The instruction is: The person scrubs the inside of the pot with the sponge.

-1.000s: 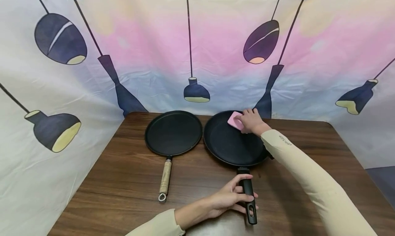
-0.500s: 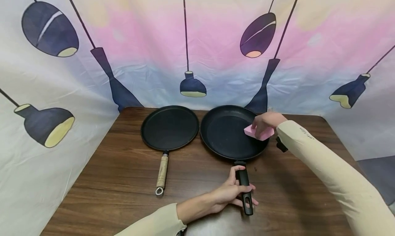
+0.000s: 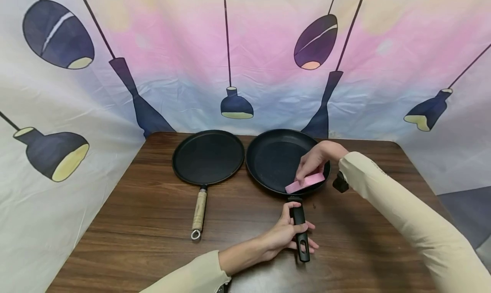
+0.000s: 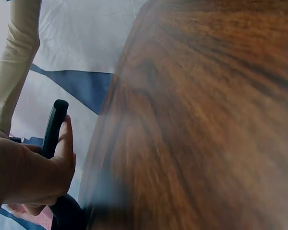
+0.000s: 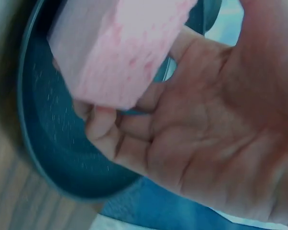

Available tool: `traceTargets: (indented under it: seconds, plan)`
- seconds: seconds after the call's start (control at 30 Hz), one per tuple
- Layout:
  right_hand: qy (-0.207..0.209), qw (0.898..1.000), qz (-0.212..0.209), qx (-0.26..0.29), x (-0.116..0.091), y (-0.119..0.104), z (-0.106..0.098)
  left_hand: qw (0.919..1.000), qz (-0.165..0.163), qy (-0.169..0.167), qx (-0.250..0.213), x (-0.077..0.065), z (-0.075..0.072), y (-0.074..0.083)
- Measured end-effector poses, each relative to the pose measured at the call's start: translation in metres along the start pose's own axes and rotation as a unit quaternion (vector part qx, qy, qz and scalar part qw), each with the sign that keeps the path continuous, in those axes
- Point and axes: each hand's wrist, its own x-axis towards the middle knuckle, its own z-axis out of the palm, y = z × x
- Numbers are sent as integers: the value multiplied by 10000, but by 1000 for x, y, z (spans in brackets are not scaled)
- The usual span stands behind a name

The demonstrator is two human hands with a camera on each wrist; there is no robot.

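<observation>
A black frying pan [image 3: 268,161] lies on the table with its handle [image 3: 300,225] toward me. My left hand [image 3: 281,235] grips that handle, thumb on top and fingers wrapped to the far side; the left wrist view shows the same hand [image 4: 33,167] around it. Inside the pan, near the handle end, my right hand [image 3: 316,159] holds a pink sponge [image 3: 304,183] tilted on its edge. Up close in the right wrist view, the sponge [image 5: 129,52] is pinched by curled fingers, and small droplets or specks show on the pan's inner wall [image 5: 57,129].
Left of the frying pan, almost touching it, lies a flat black griddle pan [image 3: 209,156] with a wooden handle [image 3: 199,210] ending in a metal ring. Both rest on a brown wooden table [image 3: 134,208]. A cloth backdrop [image 3: 184,71] printed with lamps hangs behind.
My right hand has carried the sponge from the pan's far side along its right side to the near edge. The left hand keeps its grip on the handle. The head view has shifted slightly.
</observation>
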Motion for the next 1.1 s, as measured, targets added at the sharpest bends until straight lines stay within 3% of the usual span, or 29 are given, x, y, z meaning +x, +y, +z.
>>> traceTargets:
  seconds: [0.1,0.2,0.37,0.53,0.7,0.83,0.97,1.1]
  plan:
    - [-86,9989,-384,235,9,-4,-3,9994,-141,-108,291,-3,-8,2]
    - [35,9959,-775,475,18,-7,-6,9971,-292,-436,559,-5,-16,4]
    - [503,9834,-1549,802,39,-13,-8,9920,-549,-1051,432,-6,-26,5]
    - [1872,9597,-2026,535,73,-12,-6,9868,-703,-1439,223,-9,-27,1]
    - [3223,9351,-1458,195,94,-8,-9,9880,-590,-1405,245,-14,-24,-5]
    - [4214,9000,-585,-943,98,-4,-18,9891,-484,-1361,287,-12,-24,-3]
    - [4800,8422,192,-2450,95,5,-25,9898,-412,-1323,317,-10,-26,2]
    - [5080,7906,779,-3328,84,18,-27,9904,-427,-1253,405,-9,-27,6]
